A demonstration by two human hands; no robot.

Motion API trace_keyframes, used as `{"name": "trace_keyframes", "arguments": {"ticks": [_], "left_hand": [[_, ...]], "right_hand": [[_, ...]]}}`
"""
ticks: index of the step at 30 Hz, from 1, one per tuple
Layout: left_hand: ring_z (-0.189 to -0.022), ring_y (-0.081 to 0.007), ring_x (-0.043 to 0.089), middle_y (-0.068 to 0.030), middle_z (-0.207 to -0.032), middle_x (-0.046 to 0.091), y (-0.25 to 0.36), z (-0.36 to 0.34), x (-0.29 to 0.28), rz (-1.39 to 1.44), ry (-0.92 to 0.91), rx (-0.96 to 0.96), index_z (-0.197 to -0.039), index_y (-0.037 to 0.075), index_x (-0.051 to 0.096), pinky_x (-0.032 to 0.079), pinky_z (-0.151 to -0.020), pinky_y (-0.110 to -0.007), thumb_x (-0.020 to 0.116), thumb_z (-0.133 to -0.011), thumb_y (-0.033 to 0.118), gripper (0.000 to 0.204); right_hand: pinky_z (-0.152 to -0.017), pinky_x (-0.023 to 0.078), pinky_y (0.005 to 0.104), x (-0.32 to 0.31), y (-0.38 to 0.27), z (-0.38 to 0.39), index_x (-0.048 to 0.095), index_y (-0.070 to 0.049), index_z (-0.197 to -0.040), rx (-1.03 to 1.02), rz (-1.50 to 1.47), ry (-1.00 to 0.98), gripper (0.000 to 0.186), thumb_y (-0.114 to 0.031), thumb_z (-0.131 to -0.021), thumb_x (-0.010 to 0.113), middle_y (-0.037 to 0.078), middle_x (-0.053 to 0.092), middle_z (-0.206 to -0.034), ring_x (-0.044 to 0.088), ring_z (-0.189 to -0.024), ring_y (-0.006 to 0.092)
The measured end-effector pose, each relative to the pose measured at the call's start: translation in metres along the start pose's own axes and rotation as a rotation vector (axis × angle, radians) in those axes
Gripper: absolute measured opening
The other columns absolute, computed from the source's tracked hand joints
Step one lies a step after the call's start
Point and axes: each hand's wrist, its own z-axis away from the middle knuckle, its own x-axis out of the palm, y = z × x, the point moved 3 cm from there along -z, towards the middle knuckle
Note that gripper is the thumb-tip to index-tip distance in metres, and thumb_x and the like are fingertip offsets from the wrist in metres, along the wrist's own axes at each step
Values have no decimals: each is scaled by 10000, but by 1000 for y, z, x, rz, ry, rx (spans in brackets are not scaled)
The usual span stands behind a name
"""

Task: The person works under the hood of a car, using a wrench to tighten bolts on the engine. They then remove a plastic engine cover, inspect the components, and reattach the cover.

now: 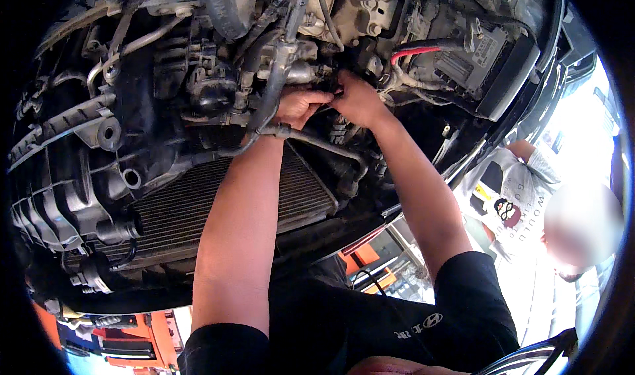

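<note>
My left hand (300, 105) and my right hand (357, 100) meet inside an engine bay, just below a metal fitting (299, 72). Their fingers are bent and pressed close around a small dark part among the hoses, too hidden to name. A thick hose (285, 54) runs down across my left wrist, and a curved metal pipe (317, 143) continues from there to the right. A cable with red covering (415, 52) lies above and right of my right hand.
A finned radiator (173, 213) lies below, with a black plastic housing (63, 183) at left and a control module (468, 69) at upper right. Another person (512, 196) in a white shirt is beyond the car's right edge. Orange cabinets (142, 335) show at lower left.
</note>
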Motion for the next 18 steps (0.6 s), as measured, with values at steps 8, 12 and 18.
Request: {"name": "trace_keyframes", "arguments": {"ticks": [8,12,18], "left_hand": [[-1259,-205,621,-78,-1343,669,4,12,5,-46,1,101,-1380,50,605,464,-1142,-353,721,-900,-48,503],[-1270,-212,614,-85,-1357,661,1,9,0,-7,20,100,-1386,37,597,449,-1156,-358,738,-889,-46,523],[-1269,-211,613,-84,-1292,697,-1,5,0,-55,48,128,-1336,32,643,445,-1144,-370,749,-902,3,447]], "right_hand": [[-936,543,495,10,11,3,611,-21,-1241,-28,-182,104,493,-271,-831,721,258,728,-1125,680,-1111,441],[-940,547,489,11,10,5,624,-33,-1260,2,-141,126,503,-277,-831,725,245,733,-1137,683,-1113,435],[-909,551,448,12,5,8,631,-30,-1219,-15,-89,169,461,-226,-818,749,225,729,-1100,704,-1062,400]]}}
